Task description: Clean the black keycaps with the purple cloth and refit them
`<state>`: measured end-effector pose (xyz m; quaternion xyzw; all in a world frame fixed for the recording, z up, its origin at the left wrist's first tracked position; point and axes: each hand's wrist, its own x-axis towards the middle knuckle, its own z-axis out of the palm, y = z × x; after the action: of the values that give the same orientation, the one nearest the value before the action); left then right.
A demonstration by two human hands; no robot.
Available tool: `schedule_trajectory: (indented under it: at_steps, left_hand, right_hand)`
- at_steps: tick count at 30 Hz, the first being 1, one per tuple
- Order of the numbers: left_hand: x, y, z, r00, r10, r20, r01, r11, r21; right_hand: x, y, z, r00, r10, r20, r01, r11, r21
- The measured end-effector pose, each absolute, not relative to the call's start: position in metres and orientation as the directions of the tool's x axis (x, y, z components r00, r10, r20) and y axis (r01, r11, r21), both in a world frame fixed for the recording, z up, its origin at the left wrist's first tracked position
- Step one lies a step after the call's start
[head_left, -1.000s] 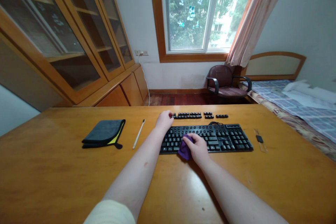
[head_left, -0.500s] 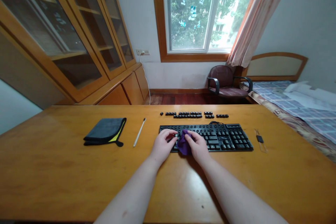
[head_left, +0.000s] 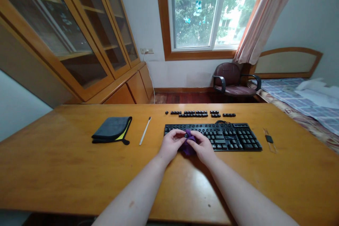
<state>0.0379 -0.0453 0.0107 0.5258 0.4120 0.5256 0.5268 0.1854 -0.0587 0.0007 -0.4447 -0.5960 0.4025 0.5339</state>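
Observation:
My left hand [head_left: 171, 145] is closed, its thumb and fingers pinching a small dark keycap [head_left: 186, 135] against the cloth. A crumpled purple cloth [head_left: 188, 149] is gripped in my right hand [head_left: 203, 147], the fingertips of both hands nearly meeting. Both hands are over the front left part of a black keyboard [head_left: 239, 139], hiding many of its keys. Behind the keyboard, loose black keycaps [head_left: 193, 115] lie in short rows, the top row of the keyboard showing bare key stems.
Left of the keyboard are a white toothbrush-like stick [head_left: 145, 130] and a folded grey cloth [head_left: 112, 129] with yellow lining. A wire keycap puller [head_left: 269, 139] lies to the right. Beyond the wooden desk [head_left: 66, 169] stand a chair [head_left: 230, 79] and a bed [head_left: 293, 91].
My left hand has moved right to meet the purple cloth, bringing the keycap against it. My right hand stays on the cloth. The whole view has shifted slightly.

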Motion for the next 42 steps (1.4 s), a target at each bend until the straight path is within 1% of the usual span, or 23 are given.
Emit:
schedule_trajectory:
  at_steps: [6,12,23,27,29,34,38,42]
  left_hand:
    - [0.0381,-0.0464,0.0135,0.099,0.990,0.103,-0.093,-0.094,0.991]
    - [0.0380,-0.0479,0.0099,0.085,0.996,0.011,-0.097,-0.003,0.995]
    - [0.0395,-0.0494,0.0093,0.056,0.996,0.062,0.003,-0.063,0.998]
    - [0.0399,-0.0492,0.0093,0.057,0.995,0.076,0.033,-0.078,0.996]
    - [0.0411,-0.0488,0.0088,0.067,0.995,0.076,0.013,-0.077,0.997]
    - [0.0446,-0.0475,0.0052,0.101,0.993,0.055,-0.110,-0.044,0.993]
    - [0.0427,-0.0467,0.0056,0.104,0.989,0.106,-0.093,-0.096,0.991]
    - [0.0378,-0.0459,0.0104,0.126,0.962,0.241,0.013,-0.245,0.970]
  right_hand:
    - [0.1870,-0.0580,0.0045,-0.006,0.971,0.240,0.066,0.240,-0.969]
    - [0.1865,-0.0589,0.0099,0.019,0.984,0.179,0.005,0.179,-0.984]
    - [0.1879,-0.0587,0.0065,0.058,0.983,0.171,0.008,0.171,-0.985]
    - [0.1882,-0.0588,0.0068,0.076,0.985,0.154,0.048,0.151,-0.987]
    - [0.1882,-0.0588,0.0072,0.092,0.984,0.153,0.079,0.146,-0.986]
    - [0.1869,-0.0599,0.0078,0.099,0.980,0.175,0.131,0.161,-0.978]
    - [0.1864,-0.0605,0.0071,0.089,0.981,0.174,0.106,0.165,-0.981]
    - [0.1871,-0.0598,0.0067,0.100,0.978,0.182,0.069,0.176,-0.982]
